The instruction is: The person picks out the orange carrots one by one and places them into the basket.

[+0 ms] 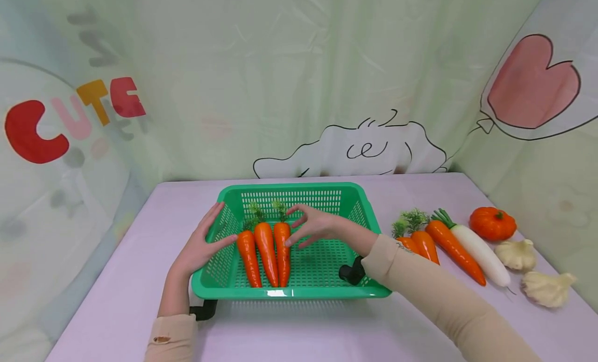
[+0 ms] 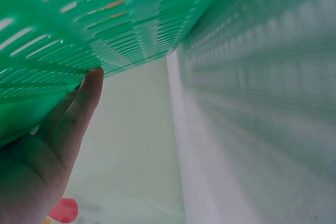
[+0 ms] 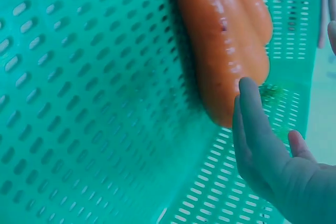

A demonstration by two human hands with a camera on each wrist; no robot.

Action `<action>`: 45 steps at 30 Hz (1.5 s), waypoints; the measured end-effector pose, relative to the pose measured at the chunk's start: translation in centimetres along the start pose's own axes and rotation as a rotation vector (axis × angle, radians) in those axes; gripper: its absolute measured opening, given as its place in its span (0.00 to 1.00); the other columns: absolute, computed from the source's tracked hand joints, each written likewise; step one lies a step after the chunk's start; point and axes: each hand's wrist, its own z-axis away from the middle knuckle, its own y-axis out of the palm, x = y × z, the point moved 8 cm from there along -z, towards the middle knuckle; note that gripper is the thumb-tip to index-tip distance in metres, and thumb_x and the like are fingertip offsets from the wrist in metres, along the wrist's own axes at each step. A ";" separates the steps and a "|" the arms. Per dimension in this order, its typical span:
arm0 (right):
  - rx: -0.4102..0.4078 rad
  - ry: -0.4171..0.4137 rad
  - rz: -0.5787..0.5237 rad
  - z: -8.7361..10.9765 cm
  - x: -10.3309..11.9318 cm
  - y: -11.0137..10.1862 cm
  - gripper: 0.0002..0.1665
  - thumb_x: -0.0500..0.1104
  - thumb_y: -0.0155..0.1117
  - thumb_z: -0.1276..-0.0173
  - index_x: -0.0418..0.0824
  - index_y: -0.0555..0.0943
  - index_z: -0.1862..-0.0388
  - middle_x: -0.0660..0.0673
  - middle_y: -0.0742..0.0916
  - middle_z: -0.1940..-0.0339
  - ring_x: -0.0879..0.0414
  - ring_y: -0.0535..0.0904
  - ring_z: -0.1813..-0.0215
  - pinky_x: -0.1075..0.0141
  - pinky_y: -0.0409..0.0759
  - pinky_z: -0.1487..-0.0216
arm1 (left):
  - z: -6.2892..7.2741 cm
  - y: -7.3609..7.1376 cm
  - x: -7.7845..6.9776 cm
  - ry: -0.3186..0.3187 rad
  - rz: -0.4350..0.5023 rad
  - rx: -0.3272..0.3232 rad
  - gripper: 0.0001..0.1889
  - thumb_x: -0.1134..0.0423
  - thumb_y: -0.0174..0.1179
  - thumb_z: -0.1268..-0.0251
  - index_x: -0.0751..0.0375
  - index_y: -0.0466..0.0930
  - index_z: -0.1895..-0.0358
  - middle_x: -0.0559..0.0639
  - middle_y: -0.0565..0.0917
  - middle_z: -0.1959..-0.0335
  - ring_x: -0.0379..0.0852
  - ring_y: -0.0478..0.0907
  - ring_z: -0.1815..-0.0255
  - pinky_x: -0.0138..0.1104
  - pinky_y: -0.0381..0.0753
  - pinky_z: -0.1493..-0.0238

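Observation:
Three orange carrots (image 1: 265, 253) with green tops lie side by side in the left half of a green slotted basket (image 1: 327, 292). My left hand (image 1: 198, 250) is at the basket's left side, straight fingers along the outer wall (image 2: 86, 90) and thumb reaching over the rim towards the leftmost carrot. Inside the basket, my right hand (image 1: 313, 226) hovers beside the rightmost carrot (image 1: 282, 250), its fingers spread and its thumb tip overlapping the carrot. In the right wrist view, that hand's fingertips (image 3: 249, 85) appear right at the thick end of a carrot (image 3: 215, 51).
On the table to the right lie more carrots (image 1: 455, 252), a white radish (image 1: 481, 253), a small orange pumpkin (image 1: 492, 224) and two garlic bulbs (image 1: 548, 288). My right sleeve passes in front of some of them. A printed curtain (image 1: 261, 81) hangs behind the table.

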 end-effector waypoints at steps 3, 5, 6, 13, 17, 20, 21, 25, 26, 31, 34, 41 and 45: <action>0.001 -0.029 0.016 0.5 0.7 -0.2 0.48 0.29 0.71 0.51 0.40 0.58 0.34 0.31 0.68 0.40 0.45 0.78 0.54 0.47 0.76 0.53 | 0.0 0.0 0.1 0.001 -0.002 -0.002 0.43 0.49 0.62 0.44 0.44 0.48 0.28 0.46 0.43 0.27 0.54 0.40 0.28 0.65 0.49 0.41; 0.004 -0.052 0.031 0.9 1.2 -0.3 0.48 0.29 0.71 0.51 0.41 0.57 0.34 0.31 0.69 0.40 0.45 0.78 0.55 0.48 0.76 0.53 | 0.0 0.0 0.1 0.000 0.000 -0.003 0.43 0.49 0.62 0.44 0.44 0.48 0.28 0.46 0.43 0.27 0.54 0.40 0.28 0.65 0.49 0.41; 0.005 -0.063 0.041 1.2 1.4 -0.4 0.48 0.30 0.71 0.51 0.41 0.58 0.34 0.31 0.69 0.40 0.45 0.78 0.55 0.49 0.77 0.53 | 0.0 0.0 0.1 0.000 0.001 -0.003 0.43 0.49 0.62 0.44 0.44 0.48 0.28 0.46 0.43 0.27 0.54 0.40 0.28 0.65 0.49 0.41; 0.010 -0.111 0.130 2.9 2.7 -0.8 0.47 0.37 0.73 0.50 0.45 0.59 0.34 0.33 0.71 0.40 0.49 0.78 0.54 0.57 0.78 0.55 | 0.0 0.0 0.1 0.000 0.001 0.000 0.43 0.49 0.62 0.44 0.45 0.48 0.28 0.46 0.44 0.27 0.54 0.39 0.28 0.64 0.48 0.40; 0.036 -0.154 0.167 4.0 3.2 -1.1 0.47 0.40 0.72 0.48 0.46 0.57 0.33 0.34 0.72 0.40 0.50 0.79 0.54 0.57 0.77 0.54 | 0.1 0.0 0.1 -0.002 -0.002 0.002 0.43 0.48 0.62 0.44 0.45 0.48 0.28 0.47 0.43 0.27 0.54 0.39 0.28 0.65 0.48 0.40; 0.053 -0.186 0.183 4.8 3.5 -1.3 0.47 0.40 0.72 0.48 0.48 0.56 0.33 0.36 0.73 0.41 0.50 0.79 0.52 0.56 0.75 0.51 | 0.1 -0.1 0.1 -0.011 -0.002 0.000 0.43 0.48 0.62 0.44 0.45 0.48 0.28 0.46 0.43 0.27 0.55 0.39 0.28 0.65 0.48 0.41; 0.055 -0.197 0.188 5.0 3.6 -1.3 0.48 0.41 0.72 0.48 0.49 0.56 0.32 0.37 0.73 0.41 0.50 0.78 0.51 0.55 0.75 0.49 | 0.1 -0.1 0.1 -0.013 -0.002 -0.001 0.43 0.48 0.62 0.44 0.45 0.48 0.28 0.46 0.43 0.27 0.55 0.39 0.28 0.65 0.48 0.41; 0.048 -0.234 0.207 6.1 4.2 -1.5 0.49 0.42 0.72 0.48 0.50 0.54 0.31 0.40 0.73 0.41 0.48 0.77 0.49 0.53 0.72 0.46 | 0.1 -0.1 0.0 -0.016 -0.002 0.000 0.43 0.48 0.62 0.44 0.45 0.48 0.28 0.46 0.43 0.26 0.55 0.39 0.28 0.65 0.49 0.41; 0.044 -0.242 0.212 6.3 4.3 -1.6 0.49 0.43 0.72 0.47 0.51 0.54 0.31 0.40 0.74 0.41 0.48 0.76 0.48 0.54 0.72 0.46 | 0.1 -0.1 0.0 -0.016 -0.002 0.001 0.43 0.48 0.62 0.44 0.45 0.48 0.28 0.46 0.43 0.26 0.55 0.39 0.28 0.65 0.49 0.41; 0.005 -0.297 0.261 7.7 4.9 -1.7 0.47 0.46 0.71 0.46 0.52 0.56 0.31 0.38 0.73 0.40 0.48 0.76 0.49 0.53 0.74 0.48 | 0.1 -0.1 0.0 -0.018 -0.006 -0.001 0.43 0.48 0.62 0.44 0.45 0.48 0.28 0.45 0.43 0.27 0.55 0.39 0.28 0.65 0.49 0.41; -0.050 -0.338 0.297 8.6 5.3 -1.9 0.46 0.46 0.70 0.45 0.50 0.57 0.32 0.39 0.74 0.41 0.48 0.77 0.50 0.55 0.76 0.51 | 0.1 -0.2 0.1 -0.017 -0.005 -0.004 0.42 0.48 0.62 0.44 0.44 0.48 0.28 0.45 0.43 0.27 0.55 0.40 0.28 0.65 0.49 0.41; -0.156 -0.422 0.345 10.5 5.5 -2.5 0.42 0.47 0.67 0.41 0.46 0.57 0.32 0.39 0.75 0.43 0.46 0.77 0.49 0.55 0.77 0.53 | 0.1 -0.2 0.1 -0.016 -0.002 -0.005 0.42 0.48 0.62 0.44 0.44 0.48 0.28 0.46 0.43 0.27 0.55 0.39 0.28 0.65 0.49 0.41; -0.209 -0.464 0.364 11.6 5.3 -3.0 0.39 0.46 0.65 0.39 0.46 0.58 0.33 0.38 0.75 0.43 0.45 0.77 0.49 0.54 0.77 0.52 | 0.1 -0.1 0.1 -0.017 0.000 -0.004 0.43 0.48 0.62 0.44 0.44 0.48 0.28 0.47 0.43 0.26 0.56 0.39 0.28 0.65 0.48 0.41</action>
